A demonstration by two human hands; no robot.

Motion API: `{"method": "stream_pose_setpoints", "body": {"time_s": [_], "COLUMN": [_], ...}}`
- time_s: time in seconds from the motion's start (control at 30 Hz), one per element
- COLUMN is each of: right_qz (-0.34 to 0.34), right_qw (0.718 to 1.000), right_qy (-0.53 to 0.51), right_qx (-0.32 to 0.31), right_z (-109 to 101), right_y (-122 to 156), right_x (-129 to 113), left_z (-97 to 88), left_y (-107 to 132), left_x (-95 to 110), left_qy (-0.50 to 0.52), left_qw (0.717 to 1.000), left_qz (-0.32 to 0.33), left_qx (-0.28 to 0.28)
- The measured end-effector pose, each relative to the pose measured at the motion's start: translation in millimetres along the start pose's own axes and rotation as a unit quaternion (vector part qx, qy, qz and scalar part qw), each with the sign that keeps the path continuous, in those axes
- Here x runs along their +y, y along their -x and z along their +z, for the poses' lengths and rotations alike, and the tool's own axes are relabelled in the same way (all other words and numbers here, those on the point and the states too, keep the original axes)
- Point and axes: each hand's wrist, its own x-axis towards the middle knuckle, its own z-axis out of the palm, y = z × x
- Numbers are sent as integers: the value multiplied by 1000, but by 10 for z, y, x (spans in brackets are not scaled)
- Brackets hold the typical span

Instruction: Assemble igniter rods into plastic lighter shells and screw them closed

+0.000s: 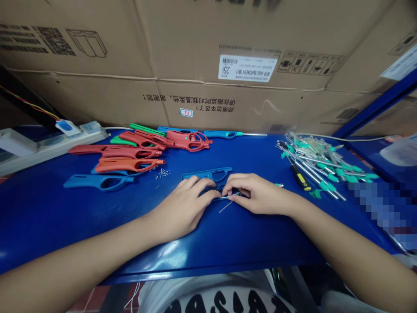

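My left hand [190, 203] is closed, with thumb and fingers pressed on the left end of a blue lighter shell half [222, 186] low over the table. On its right side, my right hand [260, 192] pinches a thin silvery part lying along that shell. My fingers cover most of both. A thin pale strip [225, 207] sticks out below the fingertips. Just behind my hands lies another blue lighter shell half [208, 174], its hollow side up. A small metal end [279, 185] shows past my right wrist.
Red lighter shells [130, 152] and a blue shell [97, 181] lie left, near small screws [163, 173]. A blue lighter [224, 134] lies behind. Metal tubes with green parts [321, 167] and a screwdriver [300, 177] are right. A power strip [52, 145] sits left; cardboard boxes [195, 52] stand behind.
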Motion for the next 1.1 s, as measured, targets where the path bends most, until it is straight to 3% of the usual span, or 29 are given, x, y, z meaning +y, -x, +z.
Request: {"method": "stream_pose_setpoints", "body": {"time_s": [0.2,0.67,1.0,1.1], "right_qz": [15,4,-8,-21], "right_qw": [999,997,997,997], "right_qy": [28,78,79,76], "right_qx": [13,-25,-20,13], "right_z": [-40,-116,-127,-142], "right_y": [20,57,80,72], "right_x": [8,-28,-2,4], "left_z": [-16,-51,-45,-53], "left_y": [5,12,16,28], "left_x": [-8,14,1,4], "left_qy": [-27,-82,-83,-81], "left_qw": [1000,996,996,996], "left_qz": [7,21,20,18], "left_qx": [-5,-17,-16,-16]}}
